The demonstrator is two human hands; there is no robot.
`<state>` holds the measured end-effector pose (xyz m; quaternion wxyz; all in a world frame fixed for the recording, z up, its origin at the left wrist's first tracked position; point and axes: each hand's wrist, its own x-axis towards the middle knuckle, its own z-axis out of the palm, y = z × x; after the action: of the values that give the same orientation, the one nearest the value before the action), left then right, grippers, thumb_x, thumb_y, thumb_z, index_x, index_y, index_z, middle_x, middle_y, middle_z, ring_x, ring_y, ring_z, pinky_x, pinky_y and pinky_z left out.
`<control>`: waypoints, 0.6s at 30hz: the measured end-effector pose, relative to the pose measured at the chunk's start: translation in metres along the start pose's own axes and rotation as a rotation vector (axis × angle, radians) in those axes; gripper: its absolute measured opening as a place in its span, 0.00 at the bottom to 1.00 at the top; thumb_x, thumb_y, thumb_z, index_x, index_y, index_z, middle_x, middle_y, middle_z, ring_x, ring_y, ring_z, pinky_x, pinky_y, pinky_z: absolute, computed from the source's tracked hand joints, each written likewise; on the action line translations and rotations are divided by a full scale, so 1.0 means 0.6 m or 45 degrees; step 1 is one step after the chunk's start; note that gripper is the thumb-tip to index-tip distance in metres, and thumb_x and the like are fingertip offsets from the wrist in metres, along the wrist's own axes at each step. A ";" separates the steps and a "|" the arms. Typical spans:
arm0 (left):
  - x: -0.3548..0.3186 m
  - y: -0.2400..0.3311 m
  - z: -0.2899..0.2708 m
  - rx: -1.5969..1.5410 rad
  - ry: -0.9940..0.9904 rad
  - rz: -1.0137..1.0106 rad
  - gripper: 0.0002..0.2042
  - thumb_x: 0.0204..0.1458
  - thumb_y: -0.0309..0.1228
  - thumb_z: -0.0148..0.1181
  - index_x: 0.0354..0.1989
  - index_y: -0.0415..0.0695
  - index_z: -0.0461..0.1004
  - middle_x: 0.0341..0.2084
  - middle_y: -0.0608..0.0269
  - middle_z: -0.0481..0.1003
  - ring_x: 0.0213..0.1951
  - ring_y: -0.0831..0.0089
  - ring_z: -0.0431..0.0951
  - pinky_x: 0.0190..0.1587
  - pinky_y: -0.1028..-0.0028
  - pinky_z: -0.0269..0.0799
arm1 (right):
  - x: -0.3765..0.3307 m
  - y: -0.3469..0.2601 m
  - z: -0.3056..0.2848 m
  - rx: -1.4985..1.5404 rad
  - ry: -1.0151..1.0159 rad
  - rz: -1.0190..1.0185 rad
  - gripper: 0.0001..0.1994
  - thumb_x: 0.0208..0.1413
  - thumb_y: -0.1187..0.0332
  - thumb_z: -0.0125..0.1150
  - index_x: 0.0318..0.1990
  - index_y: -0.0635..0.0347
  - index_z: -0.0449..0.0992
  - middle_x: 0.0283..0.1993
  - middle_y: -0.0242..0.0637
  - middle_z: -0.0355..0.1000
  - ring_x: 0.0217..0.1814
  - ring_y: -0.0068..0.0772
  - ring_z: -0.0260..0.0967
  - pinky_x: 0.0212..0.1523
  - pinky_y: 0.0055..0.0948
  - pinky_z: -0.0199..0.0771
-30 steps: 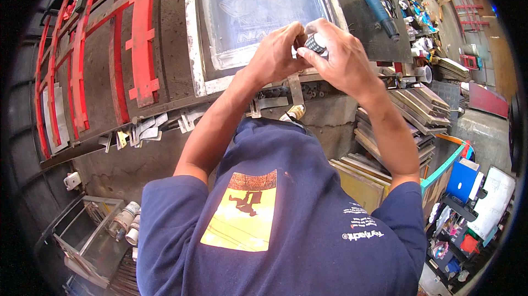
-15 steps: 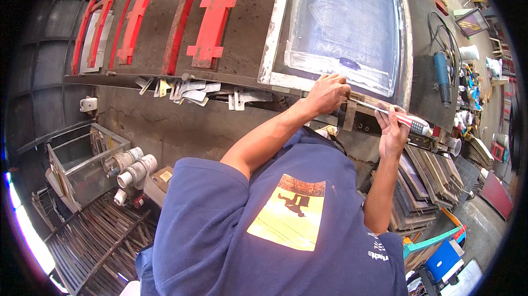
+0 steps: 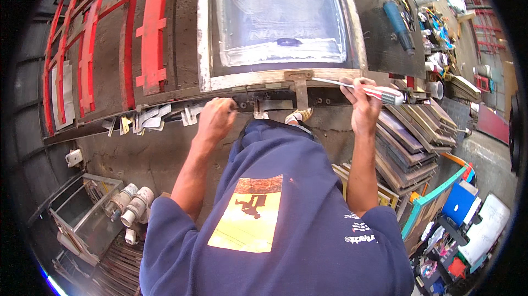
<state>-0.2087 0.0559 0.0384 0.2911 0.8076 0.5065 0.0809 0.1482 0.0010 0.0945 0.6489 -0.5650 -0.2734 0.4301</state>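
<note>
Hands apart, screwdriver out to the right

The hands, joined a second ago at the frame (image 3: 286, 79), are now well apart: the left hand (image 3: 215, 120) grips the frame's lower bar, and the right hand (image 3: 361, 102) holds the screwdriver (image 3: 366, 89) level, its tip toward the centre bracket (image 3: 300, 84).

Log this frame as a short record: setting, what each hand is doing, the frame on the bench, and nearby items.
setting: workshop bench with red metal arms along it
left hand: closed on the bench's front edge, beside a dark bracket
right hand: gripping a screwdriver with a red-and-white handle, shaft pointing left toward the frame's metal tab
screen frame: lies flat, pale mesh inside
nearby: blue power tool on bench; stacked frames at right; white tubes lower left
</note>
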 end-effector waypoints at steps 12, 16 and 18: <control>0.067 0.083 -0.048 -0.140 0.027 0.001 0.12 0.53 0.32 0.59 0.42 0.38 0.76 0.37 0.48 0.78 0.41 0.52 0.78 0.45 0.62 0.72 | 0.009 0.008 0.035 -0.575 -0.131 -0.251 0.08 0.58 0.69 0.63 0.37 0.66 0.74 0.32 0.33 0.74 0.34 0.21 0.71 0.37 0.22 0.71; 0.137 0.115 -0.027 -0.263 0.022 0.238 0.13 0.53 0.32 0.59 0.44 0.38 0.75 0.38 0.48 0.78 0.42 0.52 0.78 0.47 0.62 0.72 | 0.004 -0.010 0.057 -0.751 -0.145 -0.273 0.08 0.57 0.67 0.63 0.36 0.63 0.76 0.29 0.34 0.75 0.32 0.23 0.71 0.35 0.24 0.71; 0.167 0.130 -0.016 -0.276 0.000 0.333 0.13 0.53 0.32 0.59 0.45 0.39 0.75 0.39 0.47 0.78 0.42 0.51 0.78 0.47 0.62 0.71 | -0.004 -0.020 0.072 -0.924 -0.173 -0.351 0.09 0.55 0.66 0.65 0.36 0.63 0.77 0.28 0.37 0.76 0.30 0.25 0.73 0.33 0.26 0.72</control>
<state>-0.1052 0.1218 0.0726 0.3635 0.8305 0.3853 0.1722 0.1137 0.0202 0.1155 0.4390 -0.6858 -0.5235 0.2508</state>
